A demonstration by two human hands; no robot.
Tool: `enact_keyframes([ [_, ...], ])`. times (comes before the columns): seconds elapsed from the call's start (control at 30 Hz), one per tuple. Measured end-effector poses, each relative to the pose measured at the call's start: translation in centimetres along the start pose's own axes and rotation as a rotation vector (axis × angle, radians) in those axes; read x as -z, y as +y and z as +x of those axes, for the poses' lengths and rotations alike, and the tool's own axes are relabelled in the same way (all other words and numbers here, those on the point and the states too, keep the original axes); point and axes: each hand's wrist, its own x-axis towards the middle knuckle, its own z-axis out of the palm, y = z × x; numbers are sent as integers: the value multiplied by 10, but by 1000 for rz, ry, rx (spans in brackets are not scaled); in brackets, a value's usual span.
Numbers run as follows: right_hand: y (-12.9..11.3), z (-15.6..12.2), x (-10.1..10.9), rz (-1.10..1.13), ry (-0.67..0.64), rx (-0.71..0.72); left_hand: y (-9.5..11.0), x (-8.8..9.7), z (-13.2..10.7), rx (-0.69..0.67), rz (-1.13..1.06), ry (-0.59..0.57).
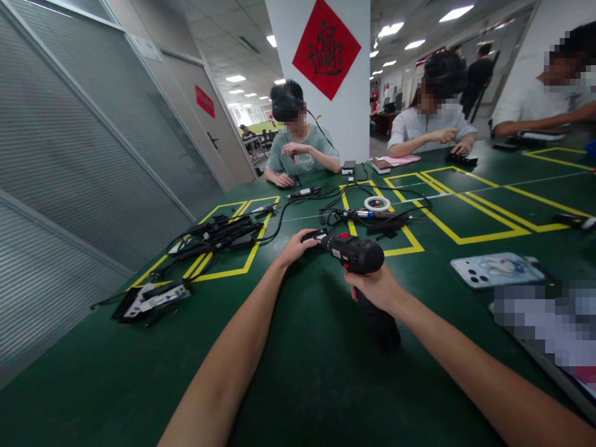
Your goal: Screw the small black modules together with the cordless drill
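Observation:
My right hand [374, 287] is wrapped round the grip of a black cordless drill [358, 253] with a red switch, held upright on the green table [298, 372]. The drill's nose points left toward a small dark part [313, 235]. My left hand [297, 246] rests on the table with its fingers closed on that part at the drill's tip. The drill's base [384, 332] stands on the table below my right wrist.
A tangle of black cables and tools [216, 234] lies left in a yellow-marked box. More cables, a white tape roll [377, 203] and a phone [497, 269] lie ahead and right. Three people sit along the far side. A power strip [156, 297] lies near left.

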Motion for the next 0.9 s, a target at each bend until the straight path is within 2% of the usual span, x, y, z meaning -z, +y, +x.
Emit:
enact_keyframes([
  [0.43,3,1,1,-53,-9,25,0,1,1,24,5,-4],
  [0.9,4,1,-1,-13,2,29,15,-1,-4,55,-28,36],
])
